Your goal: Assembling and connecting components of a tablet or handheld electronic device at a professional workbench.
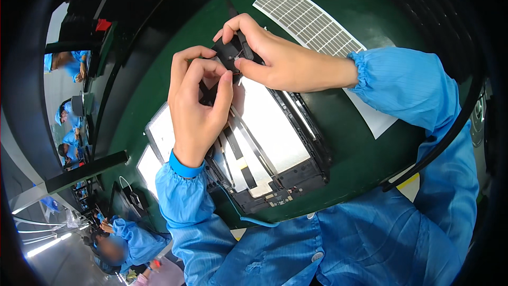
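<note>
Blue coiled cord (230,201) ran past the near-left corner of an opened black device (278,132), lying on the green counter (360,167). Over its far end, left hand (197,103) was curled, thumb and fingertips nearly together, couldn't tell its hold; right hand (278,57) pinched a black part (227,52). Gridded sheet (309,18) lay to the right. Co-workers in blue (140,241) were far left.
</note>
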A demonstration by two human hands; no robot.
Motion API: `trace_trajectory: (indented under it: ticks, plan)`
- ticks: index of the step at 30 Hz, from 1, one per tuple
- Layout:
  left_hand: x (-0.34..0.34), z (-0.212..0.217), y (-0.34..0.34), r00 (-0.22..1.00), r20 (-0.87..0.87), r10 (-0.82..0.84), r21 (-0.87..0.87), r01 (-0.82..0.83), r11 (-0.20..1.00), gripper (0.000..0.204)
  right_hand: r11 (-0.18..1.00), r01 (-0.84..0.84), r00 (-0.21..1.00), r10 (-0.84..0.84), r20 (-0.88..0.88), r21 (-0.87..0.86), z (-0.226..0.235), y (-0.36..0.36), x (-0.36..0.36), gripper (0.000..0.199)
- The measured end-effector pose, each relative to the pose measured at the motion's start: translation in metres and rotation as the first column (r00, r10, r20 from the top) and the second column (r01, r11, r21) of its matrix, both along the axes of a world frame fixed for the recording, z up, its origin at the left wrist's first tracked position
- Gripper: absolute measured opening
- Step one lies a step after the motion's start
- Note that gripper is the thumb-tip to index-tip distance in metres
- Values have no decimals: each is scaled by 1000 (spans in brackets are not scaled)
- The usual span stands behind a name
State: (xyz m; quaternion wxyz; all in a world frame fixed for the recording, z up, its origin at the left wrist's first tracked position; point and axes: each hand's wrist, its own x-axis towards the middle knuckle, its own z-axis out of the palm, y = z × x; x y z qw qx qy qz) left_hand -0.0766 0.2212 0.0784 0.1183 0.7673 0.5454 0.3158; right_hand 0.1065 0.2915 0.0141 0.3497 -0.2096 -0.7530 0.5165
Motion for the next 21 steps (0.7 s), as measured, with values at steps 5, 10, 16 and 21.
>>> trace_trajectory:
  ticks: [5,10,16,21]
  plan:
    - [-3,-1,4,998,35,53,-127,-48,991,15,986,87,988,-67,-137,144,-11,-2,-9,41]
    - [-13,13,-7,993,-111,35,77,-26,997,36,953,192,980,-171,-105,236,-6,-2,15,50]
    - [-28,-38,-120,772,585,246,-41,-275,961,91,963,23,984,-70,167,269,30,-54,66,37]
    - [-18,-45,-116,714,701,-13,66,-47,997,98,997,-39,997,34,-75,-71,53,-90,32,39]
